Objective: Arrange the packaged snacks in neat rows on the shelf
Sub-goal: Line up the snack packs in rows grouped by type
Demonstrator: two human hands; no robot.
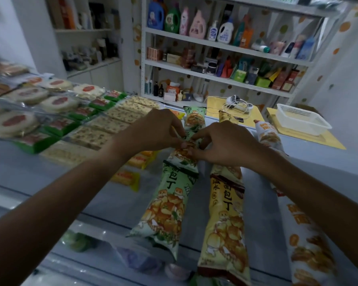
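Long snack bags lie in rows on the pale shelf top [103, 195]. A green bag [165, 205] lies nearest, with a middle green bag [183, 156] overlapping its far end and another green bag [194, 118] beyond. My left hand [153, 129] and my right hand [225, 143] meet over the middle green bag, both pinching it with fingertips. A yellow bag [225, 219] lies to the right, its far end under my right hand. A white-orange bag [310, 250] lies further right, partly hidden by my right forearm, with another one [267, 133] behind.
Round cakes [58, 103], green packs [58, 125] and nut bars [103, 123] fill the shelf's left. Small yellow packs [125, 178] lie by my left wrist. A white basket [302, 118] and a cabled device [238, 104] sit on yellow tables behind. A stocked white rack [225, 44] stands at the back.
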